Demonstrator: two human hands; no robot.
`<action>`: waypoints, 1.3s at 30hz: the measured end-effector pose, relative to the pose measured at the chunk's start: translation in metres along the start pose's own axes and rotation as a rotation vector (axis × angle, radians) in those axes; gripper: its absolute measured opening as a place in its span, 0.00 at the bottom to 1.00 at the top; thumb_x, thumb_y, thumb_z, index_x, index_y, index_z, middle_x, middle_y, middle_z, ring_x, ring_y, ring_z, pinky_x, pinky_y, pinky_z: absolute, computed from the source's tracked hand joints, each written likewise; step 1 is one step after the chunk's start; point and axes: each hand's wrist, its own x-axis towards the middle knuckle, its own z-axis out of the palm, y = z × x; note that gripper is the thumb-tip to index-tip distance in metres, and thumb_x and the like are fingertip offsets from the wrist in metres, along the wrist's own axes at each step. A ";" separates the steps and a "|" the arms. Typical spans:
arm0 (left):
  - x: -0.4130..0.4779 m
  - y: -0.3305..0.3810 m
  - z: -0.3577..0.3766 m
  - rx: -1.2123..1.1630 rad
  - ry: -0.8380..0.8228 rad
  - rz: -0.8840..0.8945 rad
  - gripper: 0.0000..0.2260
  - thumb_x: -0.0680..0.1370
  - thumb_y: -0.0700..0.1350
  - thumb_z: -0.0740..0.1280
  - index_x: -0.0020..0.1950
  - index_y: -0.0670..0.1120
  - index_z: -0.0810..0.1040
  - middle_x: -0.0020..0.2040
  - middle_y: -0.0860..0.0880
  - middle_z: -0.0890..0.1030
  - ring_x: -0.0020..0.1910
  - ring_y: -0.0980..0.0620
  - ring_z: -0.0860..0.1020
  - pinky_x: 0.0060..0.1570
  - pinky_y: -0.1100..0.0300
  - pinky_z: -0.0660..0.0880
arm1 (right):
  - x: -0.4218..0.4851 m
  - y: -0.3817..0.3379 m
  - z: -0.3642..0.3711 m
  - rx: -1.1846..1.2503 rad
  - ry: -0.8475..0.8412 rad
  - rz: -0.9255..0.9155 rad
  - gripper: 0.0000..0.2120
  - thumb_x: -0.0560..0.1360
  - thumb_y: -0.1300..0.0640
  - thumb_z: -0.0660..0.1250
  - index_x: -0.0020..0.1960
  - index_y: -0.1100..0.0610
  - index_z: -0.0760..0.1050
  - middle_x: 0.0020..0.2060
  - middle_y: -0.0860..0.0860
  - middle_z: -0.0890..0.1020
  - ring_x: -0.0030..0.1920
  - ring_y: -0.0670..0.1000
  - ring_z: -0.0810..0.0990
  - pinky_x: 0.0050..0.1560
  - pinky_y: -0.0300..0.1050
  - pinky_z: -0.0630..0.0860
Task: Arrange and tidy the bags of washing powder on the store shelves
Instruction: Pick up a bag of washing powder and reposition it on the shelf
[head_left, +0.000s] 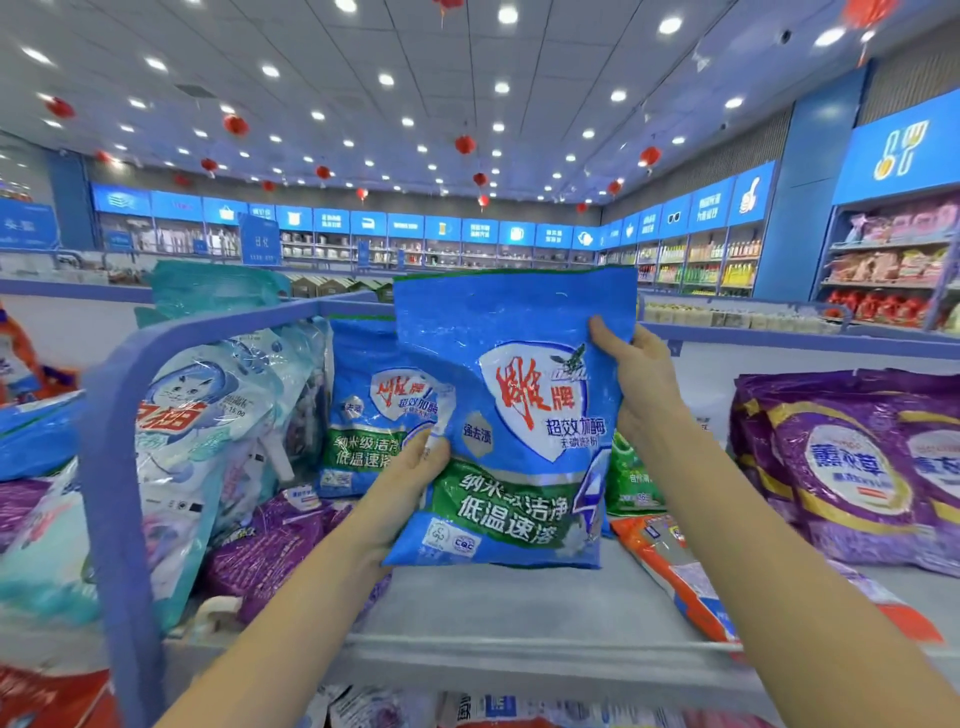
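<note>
I hold a blue washing powder bag (511, 410) with a green band upright above the grey shelf (519, 608). My left hand (410, 483) grips its lower left edge, thumb on the front. My right hand (631, 374) grips its upper right edge. A matching blue bag (363, 405) stands just behind it on the left. A green bag (631, 478) shows behind it on the right, partly hidden.
A blue shelf divider (119, 467) rises at the left, with pale cat-logo bags (208, 441) behind it. Purple bags stand at the right (852, 467) and lie at lower left (275, 551). An orange bag (675, 571) lies flat on the shelf. More store shelving lines the far walls.
</note>
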 end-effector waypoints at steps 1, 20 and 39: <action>-0.001 -0.004 -0.001 -0.069 0.001 -0.049 0.15 0.78 0.46 0.65 0.62 0.43 0.74 0.57 0.42 0.81 0.50 0.50 0.82 0.52 0.54 0.79 | -0.001 -0.001 0.001 0.002 0.033 -0.028 0.03 0.76 0.59 0.66 0.45 0.55 0.78 0.41 0.53 0.83 0.44 0.59 0.81 0.51 0.61 0.78; -0.003 -0.060 -0.011 0.456 0.119 -0.144 0.29 0.57 0.41 0.82 0.55 0.45 0.77 0.50 0.46 0.84 0.45 0.52 0.83 0.47 0.60 0.79 | -0.022 0.016 -0.051 -0.332 0.078 -0.008 0.04 0.77 0.61 0.65 0.45 0.55 0.76 0.40 0.49 0.79 0.36 0.43 0.80 0.45 0.48 0.76; -0.015 -0.045 -0.002 0.335 0.012 -0.114 0.23 0.64 0.30 0.76 0.56 0.42 0.75 0.46 0.48 0.85 0.44 0.54 0.83 0.41 0.64 0.77 | 0.024 -0.040 0.042 -1.182 -0.117 -0.683 0.07 0.74 0.51 0.69 0.43 0.53 0.80 0.36 0.47 0.79 0.38 0.47 0.74 0.32 0.37 0.65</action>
